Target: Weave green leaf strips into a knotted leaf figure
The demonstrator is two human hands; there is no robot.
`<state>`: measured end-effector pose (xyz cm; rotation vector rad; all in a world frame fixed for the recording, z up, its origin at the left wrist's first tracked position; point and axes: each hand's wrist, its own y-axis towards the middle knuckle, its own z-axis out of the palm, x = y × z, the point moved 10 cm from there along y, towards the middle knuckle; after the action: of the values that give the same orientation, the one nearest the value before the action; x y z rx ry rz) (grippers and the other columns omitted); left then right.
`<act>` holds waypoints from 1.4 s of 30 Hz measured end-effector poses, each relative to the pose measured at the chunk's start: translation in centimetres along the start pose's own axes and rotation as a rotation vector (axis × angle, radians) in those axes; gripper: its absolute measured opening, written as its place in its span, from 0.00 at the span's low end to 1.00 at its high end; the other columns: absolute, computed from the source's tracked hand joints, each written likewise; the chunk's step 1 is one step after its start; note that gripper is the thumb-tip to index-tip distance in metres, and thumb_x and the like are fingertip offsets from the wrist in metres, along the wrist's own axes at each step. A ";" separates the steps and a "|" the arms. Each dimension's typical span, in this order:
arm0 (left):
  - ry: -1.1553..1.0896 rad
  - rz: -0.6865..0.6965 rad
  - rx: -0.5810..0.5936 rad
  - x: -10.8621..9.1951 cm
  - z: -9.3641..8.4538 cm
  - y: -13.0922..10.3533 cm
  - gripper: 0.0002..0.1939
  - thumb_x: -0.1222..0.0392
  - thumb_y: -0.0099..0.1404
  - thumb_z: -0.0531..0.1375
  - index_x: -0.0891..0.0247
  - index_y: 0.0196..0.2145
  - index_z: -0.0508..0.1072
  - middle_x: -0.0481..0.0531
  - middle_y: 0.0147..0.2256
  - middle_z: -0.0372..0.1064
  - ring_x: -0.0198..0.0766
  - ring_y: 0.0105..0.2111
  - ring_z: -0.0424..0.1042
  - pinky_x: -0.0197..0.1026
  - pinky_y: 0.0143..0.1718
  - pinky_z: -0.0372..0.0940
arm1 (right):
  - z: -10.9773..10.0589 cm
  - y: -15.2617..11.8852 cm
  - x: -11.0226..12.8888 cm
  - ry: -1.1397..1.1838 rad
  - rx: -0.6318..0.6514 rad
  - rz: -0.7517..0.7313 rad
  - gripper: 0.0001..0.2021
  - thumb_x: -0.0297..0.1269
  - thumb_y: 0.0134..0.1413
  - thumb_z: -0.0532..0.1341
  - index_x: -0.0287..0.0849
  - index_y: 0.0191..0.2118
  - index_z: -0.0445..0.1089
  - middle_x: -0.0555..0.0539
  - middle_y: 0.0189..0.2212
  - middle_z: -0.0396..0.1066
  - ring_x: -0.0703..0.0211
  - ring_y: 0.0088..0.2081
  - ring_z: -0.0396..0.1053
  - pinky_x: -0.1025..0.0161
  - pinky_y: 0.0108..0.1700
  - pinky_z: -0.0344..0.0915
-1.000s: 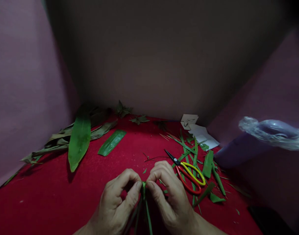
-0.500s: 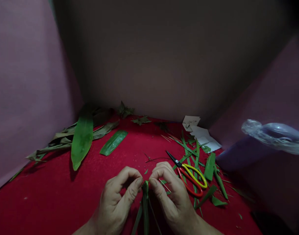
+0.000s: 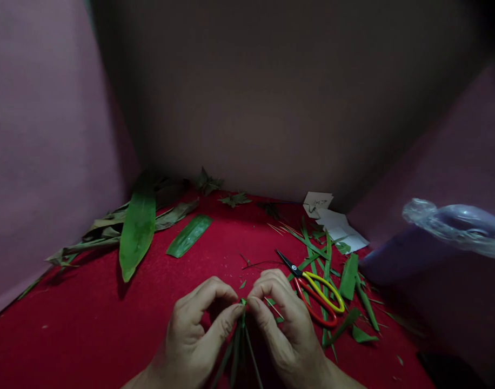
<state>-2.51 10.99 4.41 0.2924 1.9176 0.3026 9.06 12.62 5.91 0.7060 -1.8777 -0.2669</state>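
Both left hand [image 3: 201, 327] and right hand [image 3: 283, 327], fingers [image 3: 254, 305] together, pinch leaf strips [image 3: 243, 320]; left thumb [image 3: 227, 320] now closer.

On my feed, the view turns slightly left, shifting the scene rightward in the picture. My left hand's [image 3: 199, 330] thumb, just beside the green leaf bundle [image 3: 242, 317] half a second ago, now meets its top. A thin stick [image 3: 275, 308] near my right hand [image 3: 287, 325], mostly covered a second ago, shows clearly.
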 end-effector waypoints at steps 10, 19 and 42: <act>0.008 -0.035 0.099 0.4 0.8 -0.1 0.10 0.61 0.66 0.49 0.60 0.28 0.64 0.47 0.25 0.62 0.36 0.26 0.64 0.37 0.27 0.60 | 0.2 -0.1 0.3 -0.053 0.013 -0.029 0.08 0.27 0.57 0.50 0.41 0.28 0.61 0.48 0.26 0.62 0.56 0.31 0.59 0.57 0.34 0.53; 0.011 -0.077 0.079 0.8 0.7 0.1 0.10 0.59 0.66 0.48 0.59 0.27 0.61 0.46 0.25 0.59 0.37 0.25 0.63 0.38 0.27 0.59 | 0.2 -0.1 0.5 -0.058 0.019 -0.051 0.08 0.27 0.57 0.50 0.41 0.28 0.61 0.48 0.26 0.61 0.56 0.31 0.59 0.57 0.34 0.53; -0.216 -0.394 -0.053 3.7 -0.5 0.1 0.11 0.69 0.53 0.55 0.59 0.34 0.72 0.51 0.34 0.71 0.43 0.38 0.68 0.42 0.38 0.62 | 0.0 0.0 -1.1 -0.057 -0.015 0.050 0.08 0.30 0.58 0.52 0.42 0.27 0.61 0.49 0.26 0.63 0.57 0.31 0.60 0.58 0.36 0.54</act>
<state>-4.25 12.31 1.33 -0.0878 1.7059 0.0558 9.38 13.20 5.09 0.6462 -1.9426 -0.2705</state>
